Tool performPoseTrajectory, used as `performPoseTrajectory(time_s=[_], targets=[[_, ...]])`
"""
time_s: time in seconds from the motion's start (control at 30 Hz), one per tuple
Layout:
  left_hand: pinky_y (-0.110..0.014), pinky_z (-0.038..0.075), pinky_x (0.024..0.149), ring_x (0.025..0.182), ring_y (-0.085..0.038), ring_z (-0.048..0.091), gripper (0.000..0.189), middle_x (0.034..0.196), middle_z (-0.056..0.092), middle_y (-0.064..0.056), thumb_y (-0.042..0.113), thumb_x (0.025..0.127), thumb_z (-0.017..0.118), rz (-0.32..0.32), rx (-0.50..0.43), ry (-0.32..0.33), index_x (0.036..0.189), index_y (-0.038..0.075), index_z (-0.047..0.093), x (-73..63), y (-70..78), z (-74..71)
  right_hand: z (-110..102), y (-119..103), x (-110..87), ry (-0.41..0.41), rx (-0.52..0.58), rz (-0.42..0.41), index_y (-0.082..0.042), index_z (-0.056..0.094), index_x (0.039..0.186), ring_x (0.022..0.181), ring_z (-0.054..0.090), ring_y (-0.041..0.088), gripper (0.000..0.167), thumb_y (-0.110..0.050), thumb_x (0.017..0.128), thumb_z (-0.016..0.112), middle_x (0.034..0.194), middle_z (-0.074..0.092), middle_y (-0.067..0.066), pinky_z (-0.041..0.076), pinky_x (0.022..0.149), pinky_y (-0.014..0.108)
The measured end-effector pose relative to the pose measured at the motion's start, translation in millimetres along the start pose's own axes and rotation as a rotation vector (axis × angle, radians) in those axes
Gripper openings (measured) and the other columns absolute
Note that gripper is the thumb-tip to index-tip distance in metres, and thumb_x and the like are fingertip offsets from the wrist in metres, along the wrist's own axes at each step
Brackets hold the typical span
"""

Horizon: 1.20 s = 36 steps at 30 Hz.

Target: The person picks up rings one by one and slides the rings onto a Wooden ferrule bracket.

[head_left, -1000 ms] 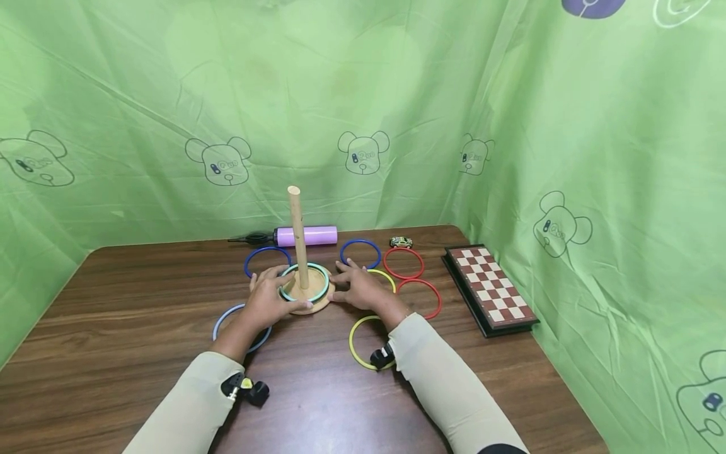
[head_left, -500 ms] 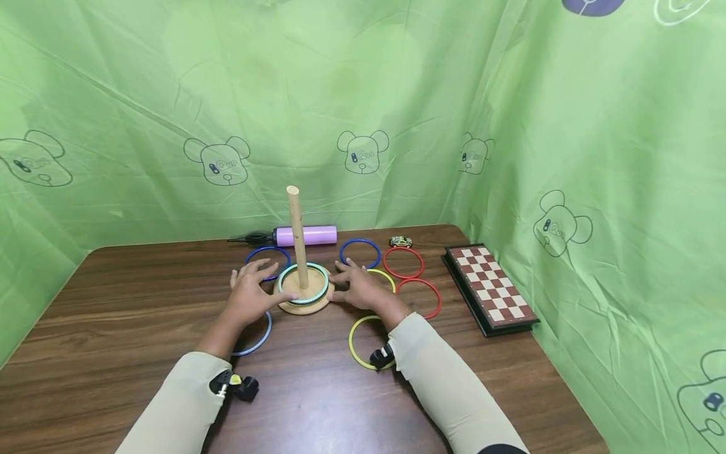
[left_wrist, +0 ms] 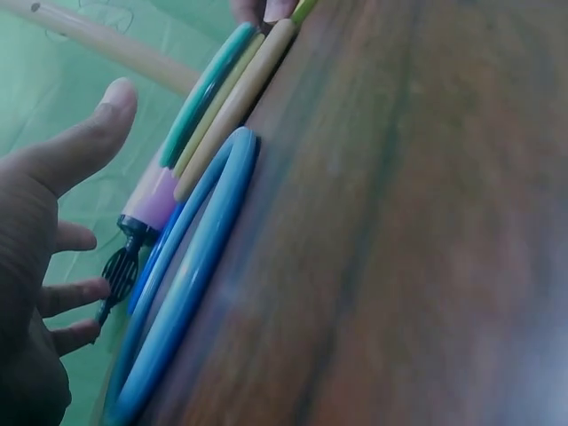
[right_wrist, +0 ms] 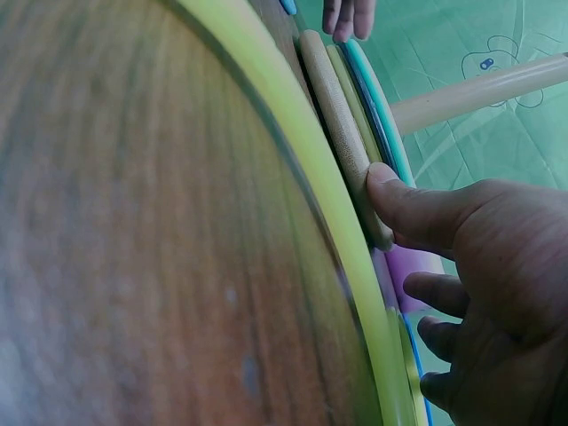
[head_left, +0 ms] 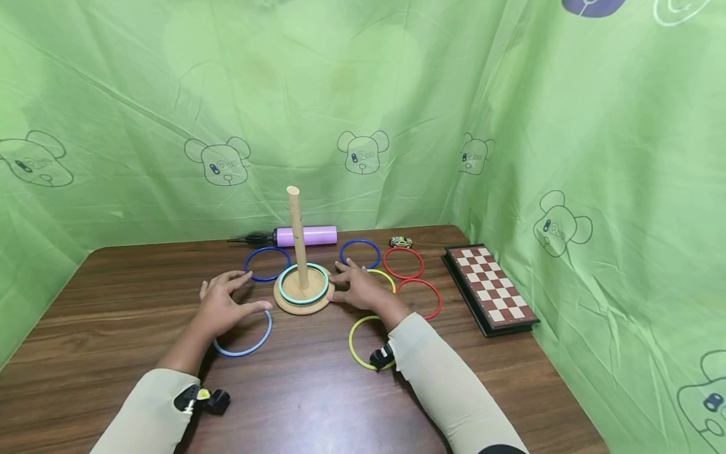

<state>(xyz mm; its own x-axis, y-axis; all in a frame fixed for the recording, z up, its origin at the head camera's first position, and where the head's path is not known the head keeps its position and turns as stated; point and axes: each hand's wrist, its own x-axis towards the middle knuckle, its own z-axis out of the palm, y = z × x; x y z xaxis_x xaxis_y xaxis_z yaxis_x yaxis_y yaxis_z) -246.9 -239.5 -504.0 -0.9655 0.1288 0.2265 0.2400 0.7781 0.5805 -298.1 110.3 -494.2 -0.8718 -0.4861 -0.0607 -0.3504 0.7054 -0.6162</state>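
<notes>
A wooden peg stands upright on a round wooden base. Round the peg's foot lies a teal ring, with a yellowish ring under it in the left wrist view. My right hand is at the base's right side, its thumb against the base's edge and its other fingers spread loosely. To the left of the base, my left hand is over a light blue ring, fingers apart and nothing held. The hand hides part of that ring.
Around the base lie dark blue rings, red rings and yellow rings. A purple hand pump is behind the peg. Farther right are a toy car and a checkered board. Green cloth backs the table.
My left hand has moved off the teal ring and base, leftward to above the light blue ring. My right hand has stayed at the base. The stacked rings lie as before.
</notes>
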Motion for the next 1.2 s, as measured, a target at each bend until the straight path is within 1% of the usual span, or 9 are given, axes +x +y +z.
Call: performPoseTrajectory(time_s=[0.17, 0.3, 0.37, 0.43, 0.6, 0.77, 0.93, 1.07, 1.2], targets=[[-0.091, 0.005, 0.12, 0.147, -0.063, 0.039, 0.1, 0.158, 0.052, -0.03, 0.052, 0.076, 0.099, 0.069, -0.019, -0.032, 0.156, 0.006, 0.06, -12.0, -7.9, -2.2, -1, 0, -1.2, -0.005, 0.0, 0.005, -0.017, 0.066, 0.152, 0.173, 0.011, 0.039, 0.057, -0.036, 0.101, 0.081, 0.179, 0.035, 0.011, 0.009, 0.139, 0.063], [-0.092, 0.004, 0.119, 0.147, -0.061, 0.041, 0.093, 0.16, 0.052, -0.027, 0.051, 0.079, 0.097, 0.088, -0.032, -0.062, 0.156, 0.012, 0.061, -26.0, -13.7, -5.2, 1, 0, -0.1, -0.019, -0.019, -0.002, -0.019, 0.066, 0.153, 0.173, 0.011, 0.039, 0.056, -0.037, 0.102, 0.08, 0.179, 0.034, 0.011, 0.009, 0.138, 0.064], [-0.093, 0.005, 0.118, 0.148, -0.06, 0.042, 0.088, 0.16, 0.053, -0.025, 0.05, 0.081, 0.096, 0.091, -0.034, -0.061, 0.155, 0.014, 0.063, -32.5, -15.9, -6.6, 1, -1, 0.6, -0.019, -0.027, -0.005, -0.019, 0.066, 0.153, 0.173, 0.011, 0.039, 0.056, -0.037, 0.101, 0.08, 0.179, 0.035, 0.01, 0.009, 0.139, 0.063], [-0.094, 0.007, 0.116, 0.147, -0.058, 0.044, 0.085, 0.159, 0.055, -0.023, 0.049, 0.082, 0.095, 0.104, -0.03, -0.045, 0.153, 0.015, 0.065, -37.7, -18.1, -8.0, 0, -3, 1.0, -0.017, -0.034, -0.005, -0.019, 0.065, 0.153, 0.173, 0.011, 0.039, 0.057, -0.038, 0.101, 0.08, 0.179, 0.035, 0.01, 0.009, 0.139, 0.063], [-0.096, 0.011, 0.112, 0.146, -0.055, 0.046, 0.087, 0.155, 0.059, -0.018, 0.048, 0.077, 0.099, 0.158, -0.01, -0.03, 0.152, 0.017, 0.066, -46.7, -22.0, -13.8, -2, -5, 0.7, -0.014, -0.048, -0.003, -0.018, 0.064, 0.154, 0.173, 0.011, 0.038, 0.059, -0.039, 0.102, 0.079, 0.179, 0.034, 0.01, 0.009, 0.139, 0.064], [-0.095, 0.008, 0.114, 0.149, -0.061, 0.038, 0.097, 0.157, 0.056, -0.021, 0.048, 0.073, 0.101, 0.201, -0.01, -0.088, 0.157, 0.02, 0.061, -52.5, -29.3, -18.7, -1, -3, -0.7, -0.009, -0.048, -0.002, -0.018, 0.064, 0.154, 0.173, 0.012, 0.038, 0.058, -0.038, 0.102, 0.079, 0.179, 0.035, 0.009, 0.01, 0.139, 0.063], [-0.091, 0.002, 0.118, 0.152, -0.066, 0.03, 0.109, 0.161, 0.051, -0.026, 0.047, 0.068, 0.103, 0.257, -0.054, -0.158, 0.161, 0.016, 0.055, -56.4, -37.4, -24.2, -1, 0, 0.1, -0.004, -0.039, -0.007, -0.017, 0.065, 0.153, 0.172, 0.012, 0.04, 0.058, -0.037, 0.101, 0.08, 0.179, 0.036, 0.011, 0.01, 0.138, 0.063], [-0.088, -0.002, 0.122, 0.157, -0.061, 0.029, 0.112, 0.16, 0.053, -0.024, 0.044, 0.065, 0.104, 0.294, -0.106, -0.203, 0.161, 0.016, 0.054, -59.3, -41.9, -30.1, -1, -1, 0.1, -0.009, -0.028, -0.001, -0.017, 0.065, 0.153, 0.172, 0.011, 0.04, 0.058, -0.036, 0.101, 0.08, 0.179, 0.035, 0.011, 0.01, 0.139, 0.063], [-0.088, -0.001, 0.122, 0.159, -0.058, 0.029, 0.115, 0.16, 0.054, -0.024, 0.045, 0.063, 0.105, 0.314, -0.109, -0.229, 0.161, 0.017, 0.054, -59.7, -45.6, -35.2, -2, -1, 0.9, -0.011, -0.031, 0.006, -0.016, 0.065, 0.153, 0.173, 0.011, 0.039, 0.058, -0.037, 0.101, 0.08, 0.179, 0.036, 0.011, 0.009, 0.139, 0.062]])
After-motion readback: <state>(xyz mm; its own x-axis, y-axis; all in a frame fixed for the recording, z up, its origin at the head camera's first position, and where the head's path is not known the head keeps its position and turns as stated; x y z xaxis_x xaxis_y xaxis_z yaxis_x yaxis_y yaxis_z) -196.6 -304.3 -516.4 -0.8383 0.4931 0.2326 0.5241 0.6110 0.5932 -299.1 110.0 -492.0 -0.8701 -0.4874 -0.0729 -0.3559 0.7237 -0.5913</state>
